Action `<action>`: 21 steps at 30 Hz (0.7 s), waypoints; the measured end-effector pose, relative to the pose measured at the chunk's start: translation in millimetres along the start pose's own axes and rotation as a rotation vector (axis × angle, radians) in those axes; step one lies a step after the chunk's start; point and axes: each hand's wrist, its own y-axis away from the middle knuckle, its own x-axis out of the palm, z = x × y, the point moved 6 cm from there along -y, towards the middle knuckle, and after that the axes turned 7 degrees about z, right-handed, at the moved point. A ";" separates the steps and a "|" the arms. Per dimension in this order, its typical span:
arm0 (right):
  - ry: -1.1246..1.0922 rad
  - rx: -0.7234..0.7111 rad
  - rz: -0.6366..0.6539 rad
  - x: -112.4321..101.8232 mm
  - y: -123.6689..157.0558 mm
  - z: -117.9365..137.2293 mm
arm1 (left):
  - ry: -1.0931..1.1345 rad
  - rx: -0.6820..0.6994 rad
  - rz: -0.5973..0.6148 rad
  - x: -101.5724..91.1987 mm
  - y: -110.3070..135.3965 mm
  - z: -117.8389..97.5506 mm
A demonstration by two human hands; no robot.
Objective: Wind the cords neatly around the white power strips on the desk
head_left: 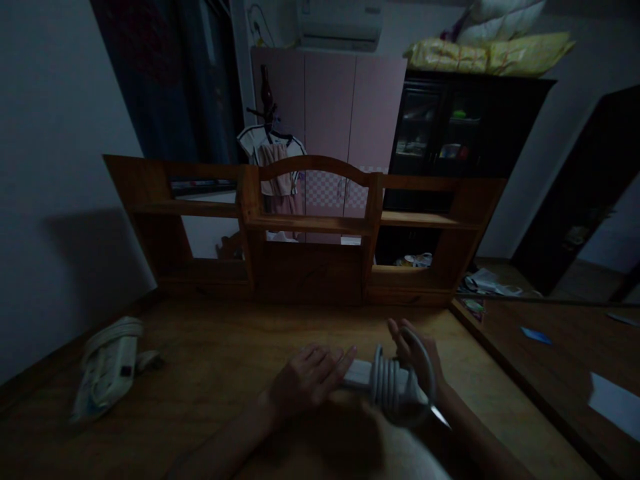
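Note:
A white power strip lies on the wooden desk with its white cable wound round it in several turns. My left hand rests on the strip's left end, fingers stretched over it. My right hand is closed on a loop of the cable at the strip's right side. The room is dim.
A second white power strip with its cord lies at the desk's left. A wooden shelf unit stands along the back edge. To the right a darker surface carries a blue card and white paper.

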 end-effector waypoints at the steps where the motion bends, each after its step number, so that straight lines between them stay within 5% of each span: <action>1: -0.045 0.030 -0.026 -5.2 0.8 -2.3 | 0.001 -0.016 0.003 2.0 -0.6 2.0; 7: -0.173 0.102 -0.115 -24.4 -1.2 -9.9 | 0.092 -0.348 -0.019 15.6 4.7 31.6; 13: -0.216 -0.035 0.040 -15.2 -4.7 5.6 | 0.252 -0.861 -0.124 24.7 22.6 65.0; 18: -0.188 -0.201 0.342 -4.0 4.9 28.1 | 0.397 -0.954 -0.171 33.4 33.2 84.6; 21: -0.117 -0.225 0.372 -1.7 7.6 31.3 | 0.426 -0.956 -0.170 40.0 36.5 89.1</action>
